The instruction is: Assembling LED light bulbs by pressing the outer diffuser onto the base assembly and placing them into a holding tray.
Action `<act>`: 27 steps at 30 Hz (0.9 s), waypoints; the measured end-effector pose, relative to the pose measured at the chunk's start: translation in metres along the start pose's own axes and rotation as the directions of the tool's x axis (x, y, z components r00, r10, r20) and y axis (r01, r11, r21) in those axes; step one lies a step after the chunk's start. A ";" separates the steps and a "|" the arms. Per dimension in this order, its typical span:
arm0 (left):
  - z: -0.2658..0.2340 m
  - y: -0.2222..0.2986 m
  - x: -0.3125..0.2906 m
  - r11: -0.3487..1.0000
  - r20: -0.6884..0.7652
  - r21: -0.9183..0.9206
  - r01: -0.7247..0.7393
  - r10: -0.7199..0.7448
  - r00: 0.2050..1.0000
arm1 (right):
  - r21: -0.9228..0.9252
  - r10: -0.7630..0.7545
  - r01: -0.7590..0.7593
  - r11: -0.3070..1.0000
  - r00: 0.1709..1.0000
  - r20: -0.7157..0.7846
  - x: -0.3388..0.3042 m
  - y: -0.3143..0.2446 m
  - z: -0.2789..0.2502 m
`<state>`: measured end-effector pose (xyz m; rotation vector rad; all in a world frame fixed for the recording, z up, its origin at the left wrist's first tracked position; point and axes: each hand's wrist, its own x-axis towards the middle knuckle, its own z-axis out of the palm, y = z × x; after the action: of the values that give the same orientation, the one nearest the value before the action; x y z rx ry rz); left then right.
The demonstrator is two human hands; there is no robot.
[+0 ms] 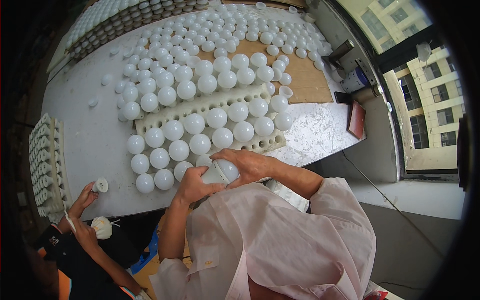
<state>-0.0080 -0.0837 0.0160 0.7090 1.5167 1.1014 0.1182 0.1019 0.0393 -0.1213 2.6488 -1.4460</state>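
Observation:
At the near edge of the table I hold an LED bulb [228, 170] tilted between both hands. My left hand [195, 184] is closed around its white plastic base, thumb toward me. My right hand [248, 165] wraps the round white dome from above, its fingers curled over the far side. Just beyond my hands, rows of bulbs with glossy white domes [216, 118] stand upright in foam trays with holes [202, 106]. The nearest of these bulbs almost touch my knuckles.
Loose white domes [207, 46] spread over cardboard [305, 80] farther back. Trays of bulbs [107, 25] are stacked far left; egg-type trays [46, 165] stand left. A co-worker's hand [86, 196] holds a white bulb part [101, 185]. A red-brown box [356, 120] lies right, below the window.

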 end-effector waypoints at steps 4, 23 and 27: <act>0.000 -0.003 -0.004 0.999 0.015 0.047 -0.011 0.010 1.000 | 0.036 0.001 -0.003 0.999 0.998 0.061 0.001 -0.003 0.003; 0.002 0.052 -0.006 0.984 0.036 -0.155 -0.086 0.093 0.995 | 0.127 -0.305 0.359 0.925 0.898 -0.317 0.019 -0.009 -0.003; -0.022 0.050 0.016 0.935 0.078 -0.350 -0.054 0.086 0.993 | 0.275 0.016 0.117 0.954 0.898 -0.439 0.030 -0.029 -0.024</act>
<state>-0.0389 -0.0558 0.0551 0.5624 1.1839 1.3313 0.0852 0.1029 0.0745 0.1894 2.7189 -2.0844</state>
